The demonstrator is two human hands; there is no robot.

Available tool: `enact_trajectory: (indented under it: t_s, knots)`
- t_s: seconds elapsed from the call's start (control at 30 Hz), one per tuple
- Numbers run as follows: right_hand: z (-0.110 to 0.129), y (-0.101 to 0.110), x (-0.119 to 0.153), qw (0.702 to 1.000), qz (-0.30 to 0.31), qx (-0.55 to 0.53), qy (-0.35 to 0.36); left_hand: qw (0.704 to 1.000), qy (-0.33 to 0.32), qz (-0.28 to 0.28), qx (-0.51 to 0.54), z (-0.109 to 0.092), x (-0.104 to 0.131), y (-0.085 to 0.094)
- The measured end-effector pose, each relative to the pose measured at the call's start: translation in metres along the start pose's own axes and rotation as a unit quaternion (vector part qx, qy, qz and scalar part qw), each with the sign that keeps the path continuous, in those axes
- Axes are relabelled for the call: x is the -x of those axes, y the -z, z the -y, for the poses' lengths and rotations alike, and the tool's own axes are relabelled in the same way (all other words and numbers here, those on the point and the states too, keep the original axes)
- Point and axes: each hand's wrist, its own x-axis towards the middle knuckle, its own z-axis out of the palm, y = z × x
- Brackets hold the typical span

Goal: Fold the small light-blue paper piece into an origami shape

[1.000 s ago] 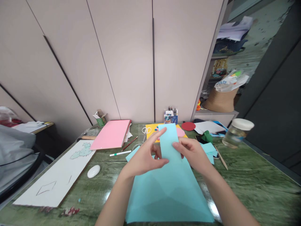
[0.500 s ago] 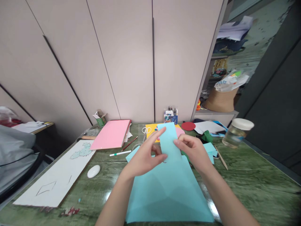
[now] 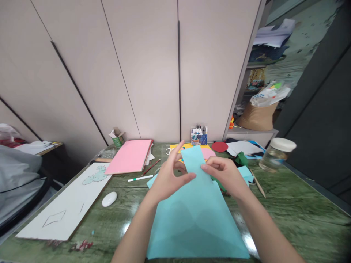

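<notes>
A small light-blue paper strip [image 3: 194,160] is held tilted up above a large light-blue sheet [image 3: 197,226] on the table. My right hand [image 3: 223,173] pinches the strip's right edge between thumb and fingers. At the strip's left side is my left hand [image 3: 172,177], its index finger stretched upward and its thumb apart from it, crossing in front of the paper. Whether the left thumb presses on the strip cannot be made out. The lower end of the strip blends into the sheet beneath.
Left of the sheet lie a white mouse [image 3: 109,199], a marker [image 3: 140,178], a pencil [image 3: 151,167], a pink folder [image 3: 130,156] and a cactus drawing [image 3: 68,199]. Behind stands a pen box [image 3: 199,136]. A lidded jar [image 3: 276,155] and a wooden stick [image 3: 257,183] are at right.
My left index finger has come off the strip's front and now points up beside it. The left thumb has risen a little. The strip's top has shifted slightly left and down.
</notes>
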Motion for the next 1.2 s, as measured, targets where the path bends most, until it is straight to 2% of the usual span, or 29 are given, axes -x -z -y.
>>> enact_trajectory:
  t_s: [0.07, 0.13, 0.3, 0.6, 0.73, 0.9, 1.2]
  knots:
    - [0.0, 0.0, -0.001, 0.999, 0.037, 0.037, -0.004, 0.998, 0.017, -0.055, 0.026, 0.004, -0.004, 0.0]
    - [0.0, -0.002, -0.002, 0.995, 0.067, 0.075, -0.002, 0.996, 0.032, -0.086, 0.013, 0.008, -0.008, -0.001]
    - [0.0, -0.009, -0.002, 0.988, 0.092, 0.12, 0.017, 0.997, 0.018, -0.067, -0.016, 0.014, -0.012, -0.001]
    - [-0.001, -0.009, -0.002, 0.988, 0.057, 0.141, 0.024, 0.998, 0.004, -0.059, -0.007, 0.016, -0.014, -0.002]
    - [0.002, -0.007, -0.001, 0.988, 0.068, 0.134, 0.02, 0.995, 0.017, -0.094, 0.002, 0.014, -0.013, 0.0]
    - [0.009, -0.003, 0.003, 0.988, 0.106, 0.11, -0.005, 0.987, 0.039, -0.154, 0.031, 0.013, -0.011, 0.013]
    - [0.016, 0.003, 0.007, 0.986, 0.131, 0.107, -0.009, 0.984, 0.036, -0.16, 0.069, 0.013, -0.009, 0.012]
